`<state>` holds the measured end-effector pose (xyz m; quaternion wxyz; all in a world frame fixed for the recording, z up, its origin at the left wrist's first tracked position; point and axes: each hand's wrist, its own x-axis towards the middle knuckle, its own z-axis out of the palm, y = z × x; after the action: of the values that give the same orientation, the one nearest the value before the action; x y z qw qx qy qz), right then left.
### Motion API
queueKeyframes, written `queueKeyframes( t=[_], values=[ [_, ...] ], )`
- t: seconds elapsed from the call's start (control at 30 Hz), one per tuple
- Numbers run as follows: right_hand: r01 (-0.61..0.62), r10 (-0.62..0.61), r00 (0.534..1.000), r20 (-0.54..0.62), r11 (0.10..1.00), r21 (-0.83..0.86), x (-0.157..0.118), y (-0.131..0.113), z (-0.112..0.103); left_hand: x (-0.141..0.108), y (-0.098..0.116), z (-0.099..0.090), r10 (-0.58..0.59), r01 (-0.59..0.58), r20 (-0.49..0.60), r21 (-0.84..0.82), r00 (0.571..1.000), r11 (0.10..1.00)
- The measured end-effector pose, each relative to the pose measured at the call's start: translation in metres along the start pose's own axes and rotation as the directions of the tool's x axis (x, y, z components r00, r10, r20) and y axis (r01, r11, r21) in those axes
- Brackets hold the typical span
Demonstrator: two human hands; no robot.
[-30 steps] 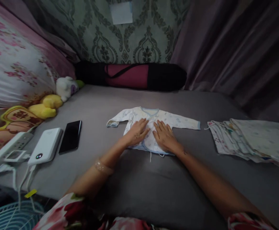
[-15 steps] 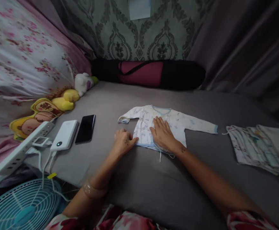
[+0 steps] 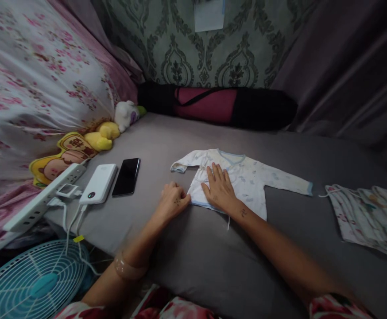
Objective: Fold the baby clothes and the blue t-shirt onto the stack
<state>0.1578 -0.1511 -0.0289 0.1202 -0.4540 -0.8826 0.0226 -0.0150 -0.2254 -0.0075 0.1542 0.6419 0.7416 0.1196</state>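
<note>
A small white baby shirt point(image 3: 249, 177) with pale blue trim lies spread on the grey sheet, its sleeves out to both sides. My right hand point(image 3: 220, 188) rests flat on the front of the shirt, fingers apart. At the shirt's lower left corner, my left hand point(image 3: 173, 200) has its fingers curled and its thumb and forefinger pinching the hem. A white tie string hangs below the bottom hem near my right wrist.
Folded baby clothes point(image 3: 366, 217) lie at the right. To the left are a black phone point(image 3: 126, 177), a white power bank point(image 3: 98, 184), a power strip point(image 3: 47, 197), plush toys point(image 3: 102, 136) and a blue fan point(image 3: 44, 283). A long bag point(image 3: 207, 104) lies at the back.
The view has shifted, moving the surroundings mostly rightward in the picture. On the shirt, my right hand has slid left, towards my left hand, which stays at the hem corner.
</note>
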Motion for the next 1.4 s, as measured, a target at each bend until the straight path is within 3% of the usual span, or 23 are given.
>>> queueKeyframes(
  t=[0.07, 0.17, 0.33, 0.43, 0.5, 0.53, 0.63, 0.7, 0.87, 0.9, 0.97, 1.03, 1.1, 1.17, 1.23, 1.3, 1.4],
  values=[
    [0.066, -0.065, 0.998, -0.023, 0.998, 0.003, -0.004, -0.008, -0.006, 0.003, 0.0, -0.005, 0.03, -0.03, 0.038, 0.018, 0.999, 0.999],
    [0.137, -0.14, 0.989, 0.041, 0.989, 0.056, -0.006, -0.02, -0.01, 0.008, 0.002, -0.01, 0.065, -0.069, 0.087, 0.04, 0.994, 0.997],
    [-0.002, -0.004, 0.996, 0.093, 0.997, 0.073, -0.002, -0.026, 0.001, 0.011, 0.0, -0.01, 0.135, -0.139, 0.103, 0.032, 0.986, 0.99],
    [-0.026, 0.017, 0.994, 0.11, 0.996, 0.086, -0.004, -0.031, 0.004, 0.015, -0.01, -0.012, 0.195, -0.181, 0.143, -0.106, 0.97, 0.978],
    [-0.019, 0.005, 0.992, 0.129, 0.993, 0.113, -0.007, -0.038, 0.003, 0.024, -0.022, -0.016, 0.132, -0.093, 0.166, -0.224, 0.977, 0.97],
    [-0.02, 0.001, 0.989, 0.146, 0.991, 0.13, -0.009, -0.043, 0.001, 0.03, -0.029, -0.019, 0.058, -0.023, 0.128, -0.259, 0.99, 0.966],
    [-0.047, 0.011, 0.982, 0.189, 0.981, 0.188, -0.014, -0.056, -0.002, 0.054, -0.05, -0.023, -0.157, 0.118, -0.149, -0.243, 0.976, 0.963],
    [-0.059, 0.017, 0.981, 0.191, 0.975, 0.216, -0.016, -0.061, -0.002, 0.072, -0.059, -0.023, -0.177, 0.144, -0.24, -0.15, 0.954, 0.978],
    [-0.057, 0.016, 0.986, 0.165, 0.968, 0.246, -0.02, -0.063, 0.001, 0.108, -0.051, -0.025, -0.167, 0.162, -0.075, -0.079, 0.983, 0.984],
    [-0.059, 0.018, 0.986, 0.166, 0.967, 0.248, -0.02, -0.062, 0.001, 0.111, -0.046, -0.027, -0.143, 0.137, -0.067, -0.088, 0.988, 0.987],
    [-0.062, 0.019, 0.985, 0.169, 0.966, 0.252, -0.021, -0.062, 0.001, 0.114, -0.037, -0.035, -0.038, 0.03, -0.159, -0.054, 0.986, 0.998],
    [-0.053, 0.011, 0.987, 0.162, 0.965, 0.257, -0.021, -0.061, 0.0, 0.114, -0.033, -0.042, 0.112, -0.087, -0.318, 0.091, 0.942, 0.992],
    [-0.045, 0.004, 0.988, 0.154, 0.964, 0.263, -0.021, -0.062, -0.001, 0.112, -0.038, -0.048, 0.262, -0.157, -0.395, 0.279, 0.881, 0.947],
    [-0.05, 0.008, 0.988, 0.155, 0.961, 0.27, -0.021, -0.062, -0.003, 0.111, -0.049, -0.049, 0.377, -0.215, -0.367, 0.411, 0.851, 0.886],
    [-0.051, 0.0, 0.985, 0.172, 0.956, 0.289, -0.023, -0.06, -0.006, 0.111, -0.066, -0.047, 0.433, -0.271, -0.279, 0.47, 0.857, 0.84],
    [-0.024, -0.044, 0.979, 0.2, 0.945, 0.325, -0.024, -0.056, -0.012, 0.112, -0.083, -0.045, 0.373, -0.226, -0.251, 0.467, 0.893, 0.855],
    [0.068, -0.163, 0.965, 0.205, 0.912, 0.403, -0.019, -0.043, -0.027, 0.117, -0.1, -0.044, 0.061, 0.039, -0.344, 0.277, 0.937, 0.96]
  ],
)
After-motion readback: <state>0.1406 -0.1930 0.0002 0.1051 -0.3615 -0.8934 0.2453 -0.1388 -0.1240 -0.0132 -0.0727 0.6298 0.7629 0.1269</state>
